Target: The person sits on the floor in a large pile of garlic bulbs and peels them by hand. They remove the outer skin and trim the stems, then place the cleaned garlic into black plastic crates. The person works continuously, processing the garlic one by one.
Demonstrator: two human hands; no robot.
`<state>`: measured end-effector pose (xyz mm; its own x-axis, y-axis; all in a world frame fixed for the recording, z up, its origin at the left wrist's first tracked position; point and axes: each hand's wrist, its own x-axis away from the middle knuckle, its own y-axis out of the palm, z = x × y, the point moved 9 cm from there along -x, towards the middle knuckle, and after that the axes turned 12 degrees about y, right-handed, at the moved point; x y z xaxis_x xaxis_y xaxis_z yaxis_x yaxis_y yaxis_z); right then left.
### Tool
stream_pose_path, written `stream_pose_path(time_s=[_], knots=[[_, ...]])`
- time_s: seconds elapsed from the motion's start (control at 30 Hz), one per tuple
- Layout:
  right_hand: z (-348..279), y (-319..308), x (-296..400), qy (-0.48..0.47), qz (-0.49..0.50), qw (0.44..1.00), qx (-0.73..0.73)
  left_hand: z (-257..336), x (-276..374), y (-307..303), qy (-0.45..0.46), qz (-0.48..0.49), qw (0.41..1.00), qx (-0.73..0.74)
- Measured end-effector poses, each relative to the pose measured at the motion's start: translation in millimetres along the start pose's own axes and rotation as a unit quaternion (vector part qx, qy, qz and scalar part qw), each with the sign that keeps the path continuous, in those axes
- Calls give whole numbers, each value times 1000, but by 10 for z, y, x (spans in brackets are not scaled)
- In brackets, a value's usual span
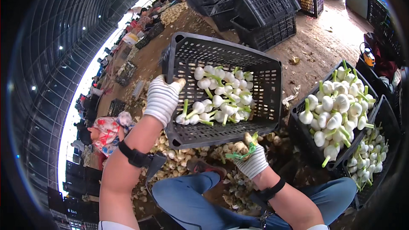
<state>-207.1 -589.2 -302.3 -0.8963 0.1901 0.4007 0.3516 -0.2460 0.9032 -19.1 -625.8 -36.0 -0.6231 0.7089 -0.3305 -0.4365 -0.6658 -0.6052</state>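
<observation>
My left hand point(164, 97), in a striped white glove, grips the left rim of a black plastic crate point(223, 134). The crate is tilted towards me, with trimmed garlic bulbs point(223, 95) on short green stems gathered inside. Below its near edge, my right hand point(250, 159), also gloved, is curled with a green strip point(241, 156) across the fingers. Whether the round, brownish shape beside the strip is a bulb or a soiled fingertip is unclear. Loose garlic point(174, 153) lies on the ground under the crate.
A heaped crate of garlic bulbs point(335, 118) stands at right, with another crate of garlic point(367, 159) beside it. Stacked black crates point(265, 19) stand beyond. A person in a floral top point(110, 131) is at left; other people are farther back. My knees flank the garlic scraps point(241, 188).
</observation>
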Motion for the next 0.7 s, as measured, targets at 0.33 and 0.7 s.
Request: stream_pose_path(time_s=[0.33, 0.7], knots=[[1213, 113, 328, 121, 28, 992, -31, 629, 739, -946, 121, -47, 986, -103], [728, 926, 1627, -27, -99, 993, 50, 2522, 1257, -1228, 228, 0, 974, -16]])
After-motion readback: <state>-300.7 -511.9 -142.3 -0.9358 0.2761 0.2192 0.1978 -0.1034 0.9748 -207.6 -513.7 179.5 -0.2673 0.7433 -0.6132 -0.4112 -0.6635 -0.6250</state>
